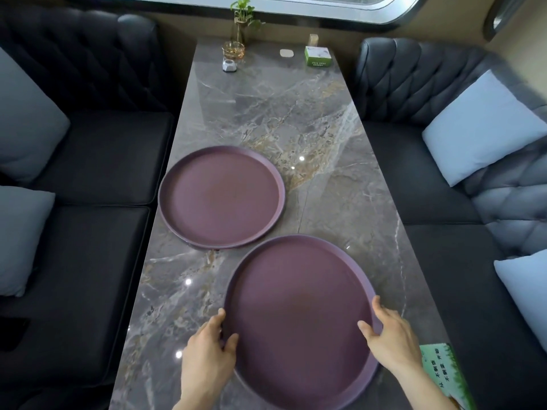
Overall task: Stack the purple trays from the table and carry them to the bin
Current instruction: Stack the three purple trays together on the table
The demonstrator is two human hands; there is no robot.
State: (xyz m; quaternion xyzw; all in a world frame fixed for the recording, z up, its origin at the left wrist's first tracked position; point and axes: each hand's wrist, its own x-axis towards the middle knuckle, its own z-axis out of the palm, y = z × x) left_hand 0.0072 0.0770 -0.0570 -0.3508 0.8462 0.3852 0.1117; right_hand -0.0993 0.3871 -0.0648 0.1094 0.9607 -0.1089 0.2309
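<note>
The far tray (221, 197) lies flat at about 10 o'clock on the bench (296, 113), overhanging its left edge a little, untouched and likely the base of the stack. The near tray (299, 318) sits at 6 o'clock, just apart from it. The left hand (207, 355) pinches the rim at 8 o'clock, thumb inside, fingers (217, 316) curled outside. The right hand (390, 335) mirrors it at 3 o'clock (a two-sided hold that should keep a wide, shallow tray level when lifted). No bin shows. A green box (318, 56) stands at the far end, its print too small to read. A green card (444, 377) at 5 o'clock bears Chinese characters I cannot read with certainty
</note>
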